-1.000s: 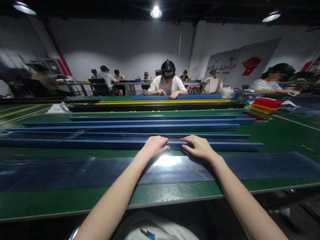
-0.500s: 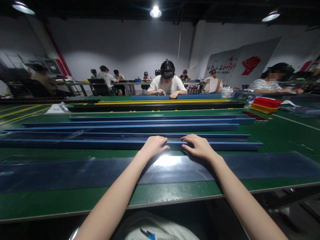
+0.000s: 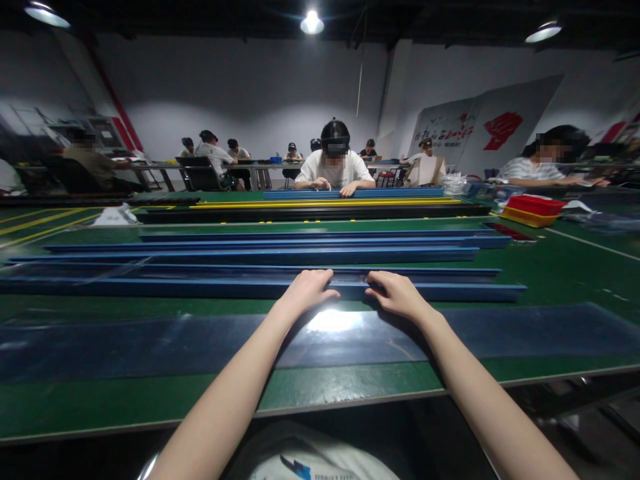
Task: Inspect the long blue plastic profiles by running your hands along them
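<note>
A long blue channel strip (image 3: 460, 292) lies crosswise on the green table, its two raised walls running left to right. My left hand (image 3: 310, 290) grips its near wall, with the thumb on the near side and the fingers reaching over into the channel. A short way to the right, my right hand (image 3: 393, 292) holds the same strip in a like grip; its fingertips are partly hidden inside. Some clear film (image 3: 123, 272) shows in the channel at the left. Between my forearms and beyond them, a wide clear plastic sheet (image 3: 500, 333) lies flat before the strip.
Several more blue strips (image 3: 240, 255) lie farther back, then black (image 3: 320, 213) and yellow strips (image 3: 320, 203). A red and yellow bin (image 3: 533, 210) stands at the right. Across the table a co-worker (image 3: 335, 163) bends over blue strips. The table edge (image 3: 350, 404) runs close to me.
My right hand has shifted slightly, its fingers curling lower into the channel. The left fingertips have moved a little. The clear film at the left of the channel has shifted leftward.
</note>
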`<control>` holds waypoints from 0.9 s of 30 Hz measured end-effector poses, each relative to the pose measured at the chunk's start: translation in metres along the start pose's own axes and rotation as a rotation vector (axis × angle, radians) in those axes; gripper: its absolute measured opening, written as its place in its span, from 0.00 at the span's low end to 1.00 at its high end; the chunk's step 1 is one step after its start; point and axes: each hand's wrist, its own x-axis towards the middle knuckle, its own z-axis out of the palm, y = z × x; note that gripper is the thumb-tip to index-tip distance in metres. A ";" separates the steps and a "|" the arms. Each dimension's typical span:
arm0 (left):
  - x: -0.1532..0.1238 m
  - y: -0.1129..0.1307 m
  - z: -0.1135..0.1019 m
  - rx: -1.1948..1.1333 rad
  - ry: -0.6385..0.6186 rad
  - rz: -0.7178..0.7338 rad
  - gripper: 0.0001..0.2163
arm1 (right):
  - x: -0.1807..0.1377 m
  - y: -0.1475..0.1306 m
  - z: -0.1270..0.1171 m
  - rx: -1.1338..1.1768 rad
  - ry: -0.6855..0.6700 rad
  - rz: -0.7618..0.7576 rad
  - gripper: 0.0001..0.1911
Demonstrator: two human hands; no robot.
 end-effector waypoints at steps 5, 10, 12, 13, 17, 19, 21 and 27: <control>0.000 0.000 -0.001 -0.003 -0.006 -0.016 0.12 | 0.002 -0.002 0.000 -0.010 -0.004 0.010 0.06; -0.001 0.000 0.000 -0.011 -0.006 -0.012 0.12 | 0.001 -0.004 -0.001 -0.055 -0.011 0.011 0.06; -0.001 0.000 0.000 -0.009 -0.006 -0.009 0.11 | 0.001 -0.006 -0.001 -0.076 -0.013 0.007 0.07; -0.001 0.000 0.001 -0.007 -0.006 -0.005 0.11 | 0.001 -0.007 -0.001 -0.085 -0.014 0.000 0.07; -0.002 0.001 0.002 0.010 -0.005 0.008 0.10 | 0.004 -0.014 0.002 -0.107 -0.028 -0.031 0.11; -0.002 0.001 0.002 0.022 -0.009 0.004 0.10 | 0.007 -0.019 0.006 -0.123 -0.046 -0.050 0.13; -0.003 0.002 0.002 0.036 -0.010 0.002 0.10 | 0.010 -0.022 0.009 -0.143 -0.054 -0.069 0.13; -0.003 0.003 0.003 0.093 0.000 0.015 0.10 | 0.014 -0.022 0.013 -0.149 -0.026 -0.093 0.09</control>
